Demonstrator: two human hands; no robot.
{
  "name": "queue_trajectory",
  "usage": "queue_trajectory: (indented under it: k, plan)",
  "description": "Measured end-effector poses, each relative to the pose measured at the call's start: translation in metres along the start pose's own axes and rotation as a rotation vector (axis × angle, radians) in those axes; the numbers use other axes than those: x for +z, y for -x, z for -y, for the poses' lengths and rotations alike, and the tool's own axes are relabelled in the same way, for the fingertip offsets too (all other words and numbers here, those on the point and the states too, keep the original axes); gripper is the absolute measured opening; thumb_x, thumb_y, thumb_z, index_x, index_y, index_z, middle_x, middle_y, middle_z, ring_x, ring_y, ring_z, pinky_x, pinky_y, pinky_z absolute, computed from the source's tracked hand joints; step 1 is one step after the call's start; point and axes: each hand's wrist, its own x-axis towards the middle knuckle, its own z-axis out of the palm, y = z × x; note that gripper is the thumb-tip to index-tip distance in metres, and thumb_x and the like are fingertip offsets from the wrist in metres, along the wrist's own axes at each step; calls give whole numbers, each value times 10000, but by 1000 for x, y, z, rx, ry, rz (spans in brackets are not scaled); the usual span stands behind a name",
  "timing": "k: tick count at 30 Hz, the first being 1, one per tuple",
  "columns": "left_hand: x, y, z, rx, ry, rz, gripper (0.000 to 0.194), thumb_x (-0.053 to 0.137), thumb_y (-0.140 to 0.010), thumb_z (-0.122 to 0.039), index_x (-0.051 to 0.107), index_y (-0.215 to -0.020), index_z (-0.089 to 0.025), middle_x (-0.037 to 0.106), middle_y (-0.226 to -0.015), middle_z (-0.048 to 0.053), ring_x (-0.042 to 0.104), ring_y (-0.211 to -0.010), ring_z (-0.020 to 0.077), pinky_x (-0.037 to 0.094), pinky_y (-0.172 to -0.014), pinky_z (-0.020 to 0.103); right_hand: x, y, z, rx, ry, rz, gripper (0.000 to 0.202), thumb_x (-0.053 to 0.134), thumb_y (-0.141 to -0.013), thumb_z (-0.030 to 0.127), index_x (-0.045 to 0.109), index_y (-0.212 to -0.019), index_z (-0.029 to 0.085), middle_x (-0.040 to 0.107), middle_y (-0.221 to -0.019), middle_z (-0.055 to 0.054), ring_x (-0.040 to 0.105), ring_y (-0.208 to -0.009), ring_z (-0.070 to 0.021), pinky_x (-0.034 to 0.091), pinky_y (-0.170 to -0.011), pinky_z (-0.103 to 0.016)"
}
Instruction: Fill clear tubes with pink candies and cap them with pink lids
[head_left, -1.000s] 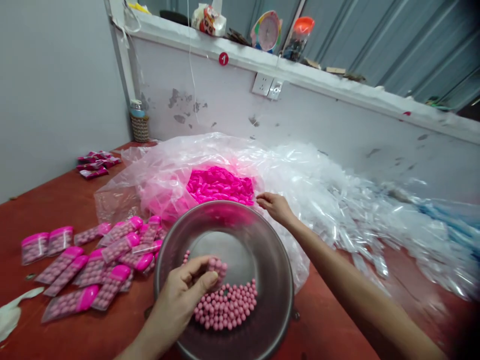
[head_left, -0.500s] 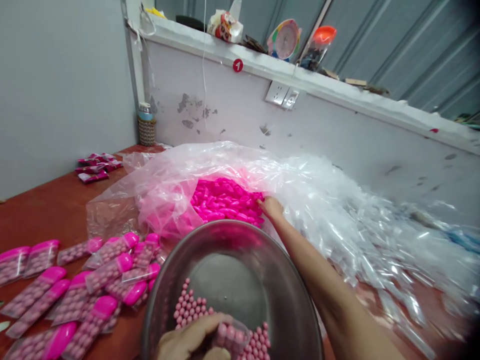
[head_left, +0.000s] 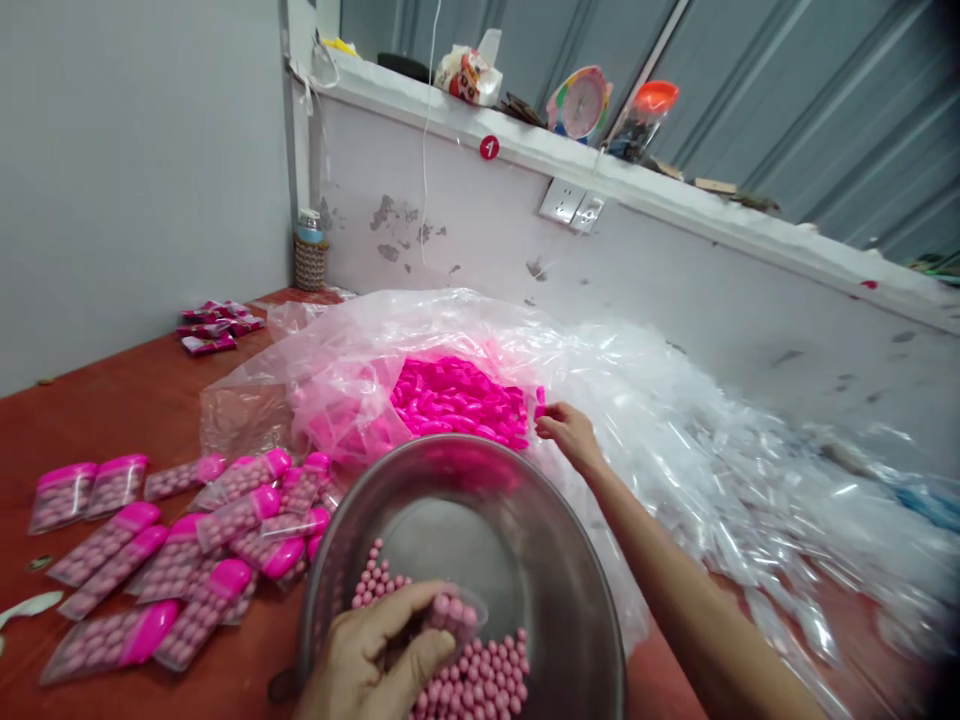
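Note:
Over a dark metal bowl (head_left: pixel 577 590), my left hand (head_left: pixel 382 640) grips a clear plastic container (head_left: pixel 459 612) filled with pink balls, its uncapped end facing right. Loose pink balls (head_left: pixel 484 680) lie in the bowl below it. Between the fingertips of my right hand (head_left: pixel 568 432) is a bright pink cap (head_left: pixel 540 397), held just right of the heap of pink caps (head_left: pixel 457 400) in an opened clear plastic bag (head_left: pixel 345 395). My left palm hides the lower part of the container.
Filled containers with pink caps (head_left: pixel 217 520) lie in a pile on the red table (head_left: pixel 150 400) at left. Many clear empty containers (head_left: pixel 750 500) are heaped at right. Small magenta packets (head_left: pixel 214 325) and a bottle in a woven holder (head_left: pixel 310 255) stand farther back.
My right hand has drawn back from the cap heap to the right with one pink cap. My left hand has lifted the container slightly and turned its end upward. The view has shifted a little.

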Motion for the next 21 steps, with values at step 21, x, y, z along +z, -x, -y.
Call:
queue_trajectory:
  k: [21]
  plan:
    - [7,16,-10,308,-238,104,207,504,-847,-171,677,-962,-175,684,-842,44,617,-784,165,446,-712,221,-11,223,69,-826,2,277,78,436,-865,172,500,-906,188,604,-753,-35,576,-665,-133,406,-585,-222]
